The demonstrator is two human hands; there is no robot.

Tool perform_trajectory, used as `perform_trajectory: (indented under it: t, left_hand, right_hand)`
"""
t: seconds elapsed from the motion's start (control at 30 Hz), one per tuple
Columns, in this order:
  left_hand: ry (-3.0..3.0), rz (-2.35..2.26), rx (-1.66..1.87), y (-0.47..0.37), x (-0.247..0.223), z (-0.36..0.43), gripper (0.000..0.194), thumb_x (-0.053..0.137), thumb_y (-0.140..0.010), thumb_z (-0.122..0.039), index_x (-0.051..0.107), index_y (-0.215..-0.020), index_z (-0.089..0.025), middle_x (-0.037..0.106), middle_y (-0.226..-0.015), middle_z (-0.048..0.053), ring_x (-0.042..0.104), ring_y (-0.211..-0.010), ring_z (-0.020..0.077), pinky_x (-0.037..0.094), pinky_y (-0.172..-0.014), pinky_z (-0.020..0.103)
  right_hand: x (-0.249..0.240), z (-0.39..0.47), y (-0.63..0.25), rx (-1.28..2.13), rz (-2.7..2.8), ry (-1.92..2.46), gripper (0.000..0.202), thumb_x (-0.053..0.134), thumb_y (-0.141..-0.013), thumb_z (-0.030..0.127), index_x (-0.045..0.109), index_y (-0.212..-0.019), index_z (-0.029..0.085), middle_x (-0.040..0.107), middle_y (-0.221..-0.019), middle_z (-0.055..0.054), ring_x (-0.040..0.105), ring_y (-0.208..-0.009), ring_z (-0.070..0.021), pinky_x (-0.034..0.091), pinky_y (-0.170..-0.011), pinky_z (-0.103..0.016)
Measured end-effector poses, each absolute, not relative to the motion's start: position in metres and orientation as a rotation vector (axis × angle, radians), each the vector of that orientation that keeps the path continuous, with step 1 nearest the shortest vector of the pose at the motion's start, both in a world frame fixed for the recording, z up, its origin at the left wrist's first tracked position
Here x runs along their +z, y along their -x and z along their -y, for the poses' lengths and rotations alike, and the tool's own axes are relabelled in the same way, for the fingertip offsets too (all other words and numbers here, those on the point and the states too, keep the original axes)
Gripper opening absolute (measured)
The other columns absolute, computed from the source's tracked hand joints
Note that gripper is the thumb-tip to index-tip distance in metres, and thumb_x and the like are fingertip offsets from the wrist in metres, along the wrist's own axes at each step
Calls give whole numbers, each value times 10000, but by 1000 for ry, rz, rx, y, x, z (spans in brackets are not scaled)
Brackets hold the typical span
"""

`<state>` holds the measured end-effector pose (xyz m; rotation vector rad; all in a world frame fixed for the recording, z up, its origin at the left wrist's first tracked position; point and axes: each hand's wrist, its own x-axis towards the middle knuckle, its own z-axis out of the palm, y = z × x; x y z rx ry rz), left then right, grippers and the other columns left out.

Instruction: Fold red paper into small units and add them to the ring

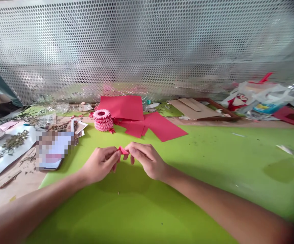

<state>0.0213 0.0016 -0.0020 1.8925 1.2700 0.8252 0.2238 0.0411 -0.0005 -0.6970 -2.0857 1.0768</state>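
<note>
A small folded piece of red paper (122, 149) is pinched between my two hands above the green mat. My left hand (102, 163) grips its left end with thumb and fingers. At its right end, the thumb and fingertips of my right hand (147, 159) close on the paper. Beyond my hands stands a pink ring-shaped stack of folded paper pieces (103, 122) with pointed edges. Sheets of red paper (123, 106) lie overlapping just to the right of that stack.
A phone (54, 156) lies left of my hands, near dried plant bits (16, 140). A perforated metal screen (137, 47) closes off the back. Cardboard pieces (192, 107) and plastic bags (261, 96) sit at the back right. The green mat (213, 162) spreads under my arms.
</note>
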Motion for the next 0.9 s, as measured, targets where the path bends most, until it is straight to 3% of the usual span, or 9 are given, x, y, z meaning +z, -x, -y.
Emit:
perform_trajectory:
  t: [0.27, 0.5, 0.73, 0.9]
  left_hand:
    - [-1897, -1235, 821, -21, -4, -2, 383, 401, -986, -424, 552, -738, -175, 568, -536, -29, 531, -471, 101, 400, -514, 204]
    - [-1982, -1254, 787, -23, -4, 0, 376, 444, -966, -409, 514, -680, -177, 545, -519, -40, 504, -452, 84, 363, -485, 191]
    - [-1907, -1204, 774, -18, 1, 2, 377, 358, -991, -404, 625, -877, -163, 611, -642, -4, 564, -568, 124, 423, -585, 230]
    - [-2048, -1226, 791, -20, 2, 1, 260, 459, -948, -342, 592, -809, -168, 554, -601, -34, 479, -512, 93, 355, -518, 209]
  right_hand:
    - [-2, -41, -216, 1418, 1998, 694, 306, 518, -968, 463, 588, -893, 175, 608, -799, -5, 585, -645, -110, 478, -606, -228]
    - [0, -38, -216, 1331, 2074, 765, 331, 519, -962, 480, 574, -851, 173, 587, -715, 12, 578, -607, -110, 434, -570, -230]
    - [-1, -38, -216, 1201, 2040, 790, 329, 512, -966, 461, 567, -810, 177, 621, -725, -13, 563, -591, -115, 453, -565, -241]
    - [-3, -40, -218, 1170, 2085, 782, 312, 478, -982, 415, 556, -790, 182, 603, -697, -1, 550, -579, -111, 420, -542, -229]
